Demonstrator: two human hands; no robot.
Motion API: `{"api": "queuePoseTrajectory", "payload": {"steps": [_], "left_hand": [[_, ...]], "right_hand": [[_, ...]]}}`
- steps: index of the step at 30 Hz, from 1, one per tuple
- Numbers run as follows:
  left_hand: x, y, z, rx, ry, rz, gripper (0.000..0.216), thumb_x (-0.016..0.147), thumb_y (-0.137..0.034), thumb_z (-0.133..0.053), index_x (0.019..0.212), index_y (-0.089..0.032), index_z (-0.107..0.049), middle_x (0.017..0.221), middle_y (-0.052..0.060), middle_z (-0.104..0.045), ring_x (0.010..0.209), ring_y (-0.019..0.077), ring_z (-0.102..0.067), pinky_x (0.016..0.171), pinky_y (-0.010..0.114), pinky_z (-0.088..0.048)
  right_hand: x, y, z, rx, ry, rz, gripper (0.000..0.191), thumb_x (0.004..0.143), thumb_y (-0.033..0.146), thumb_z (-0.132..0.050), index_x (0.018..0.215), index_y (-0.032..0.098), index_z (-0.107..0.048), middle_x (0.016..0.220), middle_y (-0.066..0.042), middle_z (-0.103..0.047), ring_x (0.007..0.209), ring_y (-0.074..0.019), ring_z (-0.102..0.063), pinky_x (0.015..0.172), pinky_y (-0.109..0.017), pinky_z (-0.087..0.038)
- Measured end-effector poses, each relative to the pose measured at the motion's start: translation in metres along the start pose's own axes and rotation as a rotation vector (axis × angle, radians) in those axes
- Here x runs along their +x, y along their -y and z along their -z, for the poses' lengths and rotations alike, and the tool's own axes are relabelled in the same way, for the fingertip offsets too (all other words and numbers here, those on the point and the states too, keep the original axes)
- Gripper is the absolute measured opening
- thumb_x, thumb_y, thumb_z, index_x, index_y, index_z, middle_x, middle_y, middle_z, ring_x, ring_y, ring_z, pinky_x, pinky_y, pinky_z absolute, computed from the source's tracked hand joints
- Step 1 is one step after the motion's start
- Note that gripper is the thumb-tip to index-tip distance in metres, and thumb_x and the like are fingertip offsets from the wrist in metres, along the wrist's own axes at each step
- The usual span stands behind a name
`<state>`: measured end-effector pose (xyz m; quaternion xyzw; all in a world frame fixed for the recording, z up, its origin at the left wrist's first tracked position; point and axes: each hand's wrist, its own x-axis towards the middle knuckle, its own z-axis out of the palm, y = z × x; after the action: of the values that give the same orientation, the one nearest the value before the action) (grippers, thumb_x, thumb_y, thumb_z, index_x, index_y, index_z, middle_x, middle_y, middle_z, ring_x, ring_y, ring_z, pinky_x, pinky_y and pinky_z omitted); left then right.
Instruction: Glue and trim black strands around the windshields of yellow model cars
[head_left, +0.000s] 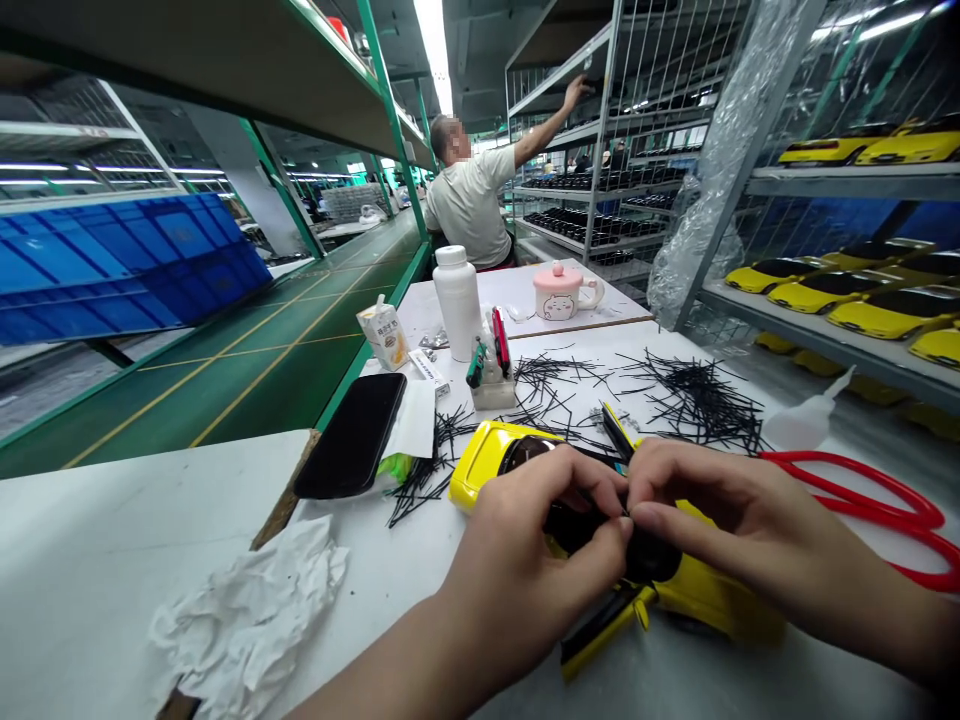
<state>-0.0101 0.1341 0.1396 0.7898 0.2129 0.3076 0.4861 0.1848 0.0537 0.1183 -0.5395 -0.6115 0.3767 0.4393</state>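
A yellow model car (480, 470) with a black interior lies on the white table under both hands, its doors swung out. The near door (604, 635) sticks out towards me. My left hand (551, 535) is closed in a pinch over the middle of the car, thumb against fingertips. Close against it, my right hand (712, 510) pinches at the same spot. Whatever lies between the fingertips is too small and hidden to make out. Thin black strips (694, 395) are scattered beyond the car.
Red-handled scissors (862, 490) and a squeeze bottle (806, 420) lie right. A phone (352, 430), crumpled tissue (255, 610) and drink carton (384, 335) are left. Behind stand a white bottle (457, 305), screwdriver holder (493, 390) and lidded mug (556, 295). A person (476, 200) reaches towards racks.
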Motion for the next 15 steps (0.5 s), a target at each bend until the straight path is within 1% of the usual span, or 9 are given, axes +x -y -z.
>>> {"api": "queuePoseTrajectory", "payload": {"steps": [2, 6, 11, 15], "left_hand": [[-0.001, -0.001, 0.0, 0.042, -0.009, -0.032, 0.016, 0.084, -0.011, -0.067, 0.078, -0.021, -0.056, 0.09, 0.001, -0.076, 0.08, 0.0133, -0.07, 0.074, 0.022, -0.052], [-0.004, -0.003, -0.001, 0.083, -0.038, -0.06, 0.017, 0.085, -0.01, -0.065, 0.077, -0.021, -0.055, 0.087, 0.001, -0.076, 0.077, 0.0129, -0.07, 0.072, 0.022, -0.053], [-0.005, -0.004, 0.001, 0.117, -0.009, -0.129, 0.019, 0.082, -0.007, -0.065, 0.077, -0.021, -0.054, 0.086, 0.001, -0.076, 0.075, 0.0126, -0.069, 0.073, 0.022, -0.052], [-0.005, -0.004, 0.002, 0.151, 0.004, -0.148, 0.021, 0.081, -0.005, -0.065, 0.076, -0.021, -0.052, 0.084, 0.0, -0.074, 0.074, 0.0116, -0.068, 0.072, 0.02, -0.051]], "right_hand": [[-0.001, -0.001, 0.0, -0.027, 0.009, 0.047, 0.022, 0.098, 0.042, -0.066, 0.085, 0.025, -0.071, 0.082, -0.002, -0.066, 0.076, -0.017, -0.062, 0.069, -0.025, -0.049], [-0.003, -0.001, -0.002, -0.023, 0.018, 0.093, 0.019, 0.099, 0.038, -0.066, 0.085, 0.026, -0.071, 0.081, 0.0, -0.067, 0.075, -0.0154, -0.063, 0.068, -0.024, -0.049], [-0.005, 0.001, -0.008, -0.044, -0.07, 0.135, 0.026, 0.099, 0.043, -0.065, 0.082, 0.024, -0.068, 0.078, -0.002, -0.065, 0.074, -0.0167, -0.062, 0.068, -0.027, -0.048], [-0.004, 0.0, -0.011, -0.073, -0.078, 0.167, 0.028, 0.099, 0.044, -0.064, 0.081, 0.023, -0.067, 0.076, -0.003, -0.064, 0.072, -0.0179, -0.061, 0.065, -0.027, -0.048]]}}
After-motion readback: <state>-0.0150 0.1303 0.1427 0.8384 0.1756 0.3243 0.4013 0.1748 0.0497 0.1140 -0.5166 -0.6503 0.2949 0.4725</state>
